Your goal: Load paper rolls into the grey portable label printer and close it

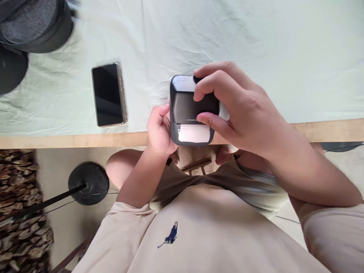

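Observation:
A small dark label printer (184, 106) with rounded corners is held over the table's front edge, its top face towards me. White label paper (194, 133) shows at the slot on its near end. My left hand (159, 129) is closed around the printer's left side, with the fingers partly hidden beneath it. From the right, my right hand (241, 100) reaches over the printer; its thumb lies by the lettering and its bent fingers rest on the upper right of the lid.
A phone (107, 94) in a clear case lies on the pale green cloth (313, 57), left of the printer. Black rounded objects (36, 26) stand at the far left. Below the wooden table edge (71, 141), a round black stand base (88, 183) is on the floor.

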`<state>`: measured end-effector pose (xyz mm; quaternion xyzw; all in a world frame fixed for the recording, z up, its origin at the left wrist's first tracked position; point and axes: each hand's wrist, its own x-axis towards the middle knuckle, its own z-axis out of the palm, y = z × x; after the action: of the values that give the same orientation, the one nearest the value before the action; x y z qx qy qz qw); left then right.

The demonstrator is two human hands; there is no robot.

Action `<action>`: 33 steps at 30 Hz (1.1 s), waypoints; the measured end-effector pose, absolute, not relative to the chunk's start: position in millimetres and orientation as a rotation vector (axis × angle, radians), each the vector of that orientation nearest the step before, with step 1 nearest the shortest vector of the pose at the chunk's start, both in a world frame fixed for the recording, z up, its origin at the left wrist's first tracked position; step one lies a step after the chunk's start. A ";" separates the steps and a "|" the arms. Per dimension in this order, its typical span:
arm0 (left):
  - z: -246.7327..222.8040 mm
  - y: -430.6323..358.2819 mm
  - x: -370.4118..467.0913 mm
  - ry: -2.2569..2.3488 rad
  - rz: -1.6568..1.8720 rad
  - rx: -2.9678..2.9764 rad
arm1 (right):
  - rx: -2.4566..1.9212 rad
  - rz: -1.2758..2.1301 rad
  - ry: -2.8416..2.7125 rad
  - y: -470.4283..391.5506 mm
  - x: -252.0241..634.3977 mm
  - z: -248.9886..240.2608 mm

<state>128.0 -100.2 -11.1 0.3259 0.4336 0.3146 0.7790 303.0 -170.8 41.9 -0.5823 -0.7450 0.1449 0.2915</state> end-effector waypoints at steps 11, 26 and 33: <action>-19.8 -99.6 127.8 0.868 0.842 0.651 | -1.457 0.385 -1.943 -169.1 313.2 36.8; -12.0 -97.1 136.1 1.017 0.754 0.568 | -1.459 0.318 -1.974 -168.3 326.8 34.4; -15.2 -100.1 131.5 0.819 0.704 0.637 | -1.345 0.116 -1.463 -166.0 315.9 33.3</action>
<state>131.5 -100.1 -15.2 0.2978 0.3833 0.3293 0.8099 315.9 -166.0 33.3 -0.5667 -0.6167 0.0488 0.5442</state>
